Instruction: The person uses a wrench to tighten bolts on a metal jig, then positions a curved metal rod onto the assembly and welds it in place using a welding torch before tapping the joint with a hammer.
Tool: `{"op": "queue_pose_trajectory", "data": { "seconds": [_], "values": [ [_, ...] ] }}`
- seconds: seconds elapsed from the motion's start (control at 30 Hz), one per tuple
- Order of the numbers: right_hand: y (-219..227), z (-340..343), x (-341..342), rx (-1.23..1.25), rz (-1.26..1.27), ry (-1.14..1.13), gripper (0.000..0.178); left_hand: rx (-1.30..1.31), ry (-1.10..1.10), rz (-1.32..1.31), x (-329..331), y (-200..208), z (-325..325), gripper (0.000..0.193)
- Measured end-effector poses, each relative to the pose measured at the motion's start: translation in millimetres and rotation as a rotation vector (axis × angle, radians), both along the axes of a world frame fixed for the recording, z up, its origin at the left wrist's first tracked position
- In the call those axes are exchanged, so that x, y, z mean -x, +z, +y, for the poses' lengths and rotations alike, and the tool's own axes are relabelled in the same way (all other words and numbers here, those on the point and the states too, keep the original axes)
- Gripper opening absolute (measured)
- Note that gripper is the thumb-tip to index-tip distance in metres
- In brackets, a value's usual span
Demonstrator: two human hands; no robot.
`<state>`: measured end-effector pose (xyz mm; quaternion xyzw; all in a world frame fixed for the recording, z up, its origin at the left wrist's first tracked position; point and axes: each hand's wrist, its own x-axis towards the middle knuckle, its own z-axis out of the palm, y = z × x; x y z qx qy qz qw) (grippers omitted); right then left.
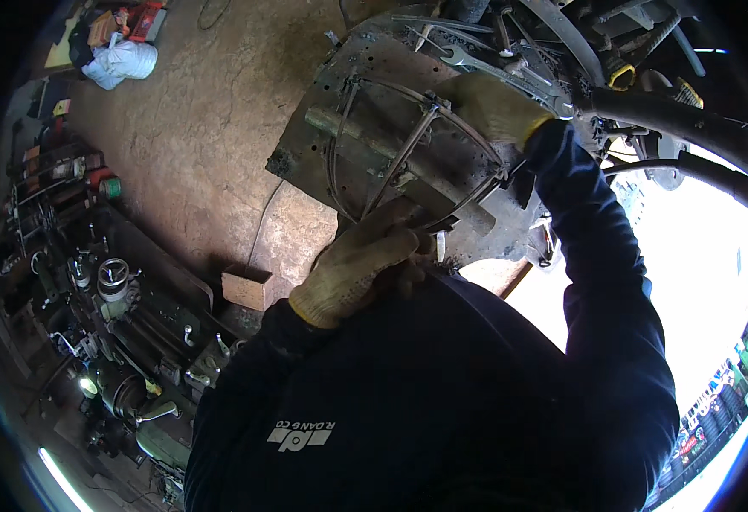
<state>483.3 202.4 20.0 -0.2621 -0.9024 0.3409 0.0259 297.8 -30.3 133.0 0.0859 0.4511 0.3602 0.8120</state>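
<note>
A round frame of thin metal bars (404,160), with bars joined at a small hub, lies over a flat steel plate (306,136) with holes. Beneath the frame, a thick metal bar (365,135) crosses the plate at a slant. My left hand (353,266), in a knitted work glove, is closed at the frame's near edge; its fingertips are partly hidden. On the far right side of the frame rests my gloved right hand (495,109), palm down, its fingers in shadow. An open-ended wrench (510,78) lies just beyond it.
Bars and tools crowd the far end of the bench, near a dark thick pipe (681,124) at the right. A machine with a handwheel (113,275) stands at the left. On the floor are a small box (247,288) and a white sack (122,62).
</note>
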Motion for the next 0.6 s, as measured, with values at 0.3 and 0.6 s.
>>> {"op": "queue_pose_trajectory", "data": {
  "seconds": [0.3, 0.6],
  "values": [
    [83.8, -39.6, -58.2, 0.273, 0.271, -0.538, 0.028, -0.932, -0.287, 1.637, 15.9, -28.1, -16.9, 0.013],
    [89.5, -97.3, -26.5, -0.33, -0.086, -0.422, 0.029, -0.965, -0.353, 2.086, 3.3, -32.6, -2.4, 0.025]
  ]
}}
